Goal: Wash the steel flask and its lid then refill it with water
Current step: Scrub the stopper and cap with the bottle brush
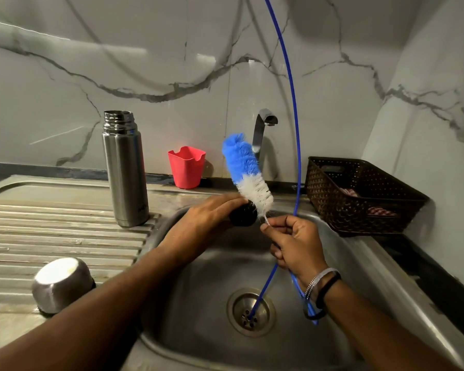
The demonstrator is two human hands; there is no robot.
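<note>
At the centre of the frame, the right hand [292, 245] pinches the thin wire stem of a bottle brush with blue and white bristles [248, 170], bristle head tilted up and to the left. Just left of it, the left hand [206, 220] curls round a small round black lid [243, 214], held over the steel sink basin [198, 277] and touching the brush's white bristles. The tall ribbed steel flask [125, 167] stands open and upright on the draining board, left of centre — well apart from both hands. A thin blue hose [292, 108] curves down from the top into the drain. The wet lid could likely slip into the basin, and an elbow swing might topple the flask.
</note>
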